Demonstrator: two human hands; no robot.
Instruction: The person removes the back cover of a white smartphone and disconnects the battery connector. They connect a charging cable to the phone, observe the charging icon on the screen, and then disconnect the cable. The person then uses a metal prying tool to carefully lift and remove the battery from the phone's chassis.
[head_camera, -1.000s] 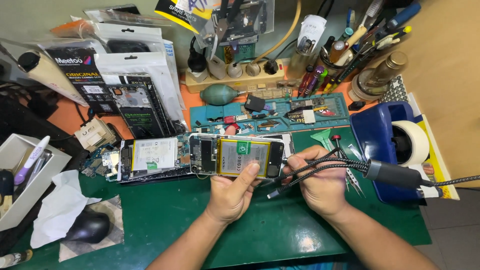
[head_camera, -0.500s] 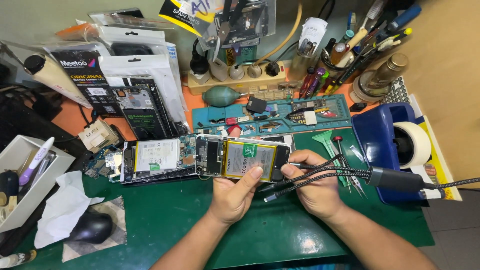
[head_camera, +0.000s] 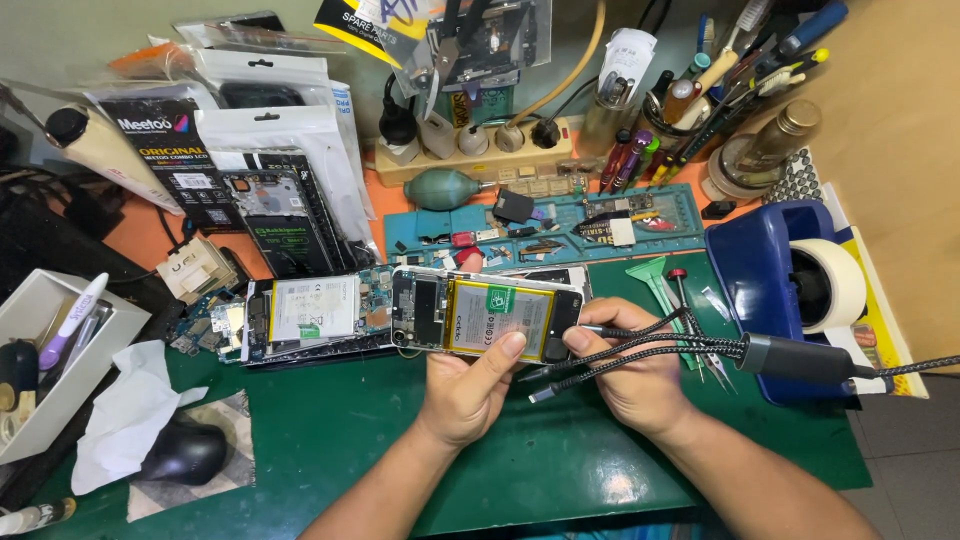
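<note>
While the left hand (head_camera: 470, 385) clamps the opened phone (head_camera: 487, 315) by its near long edge, thumb pressed up onto the yellow battery (head_camera: 497, 320), the right hand (head_camera: 640, 375) closes around the braided multi-head cable (head_camera: 640, 350) and pinches one plug at the phone's right-hand short end, where the charging port sits. Two spare plug heads dangle loose just below the phone, and the cable's dark junction block (head_camera: 795, 355) lies to the phone's right, against the blue tape dispenser (head_camera: 770, 280). Whether the plug has entered the port cannot be told; fingertips cover it. The phone is raised off the green mat (head_camera: 330, 440), back cover off, circuit board exposed at its left end. Doing this well seems to mean keeping the plug square to the port and sliding it straight, with no sideways force on a frame that has lost its backing. The left thumb would do better bearing on the frame than on the soft battery cell, and the spare plugs should stay away from the bare board. Left of the phone lies a second stripped handset (head_camera: 310, 315); behind the phone, a teal parts tray (head_camera: 560, 225) holds small components.
</note>
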